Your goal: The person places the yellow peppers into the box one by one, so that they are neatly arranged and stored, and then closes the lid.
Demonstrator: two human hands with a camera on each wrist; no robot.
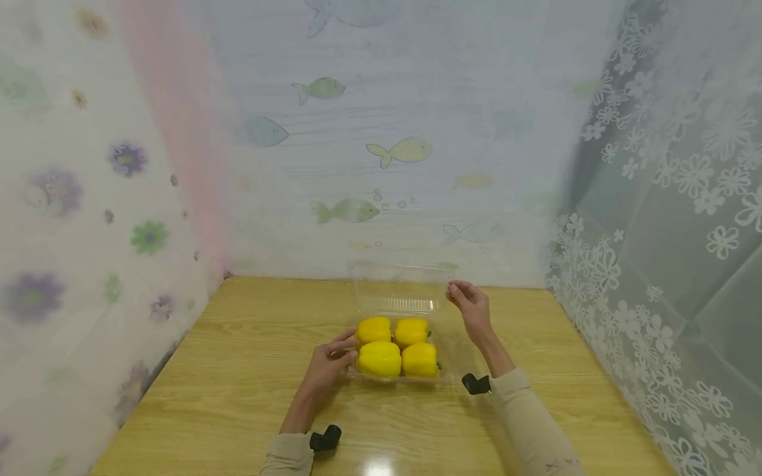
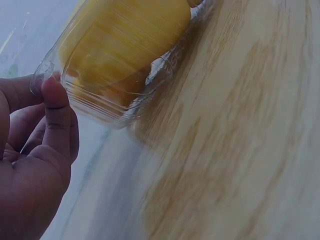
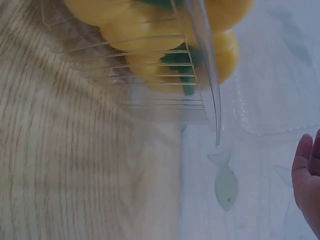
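Note:
Several yellow bell peppers (image 1: 380,359) sit in two rows inside a clear plastic clamshell box (image 1: 393,379) on the table. Its transparent lid (image 1: 395,287) stands raised at the far side. My left hand (image 1: 326,363) is at the box's left side; in the left wrist view, its thumb and forefinger pinch the clear rim (image 2: 46,70). At the lid's right edge, my right hand (image 1: 473,309) has thumb and forefinger together, pinching that edge. Only part of the right hand (image 3: 307,175) shows in the right wrist view, beside the lid. Green stems show on the right-hand peppers.
A light wood-grain table (image 1: 238,370) lies under the box. Behind it hangs a pale fish-patterned curtain (image 1: 268,198). Flowered cloth (image 1: 71,251) borders the left side, and a sheer white-flowered curtain (image 1: 667,277) the right. Each wrist carries a black mount (image 1: 326,439).

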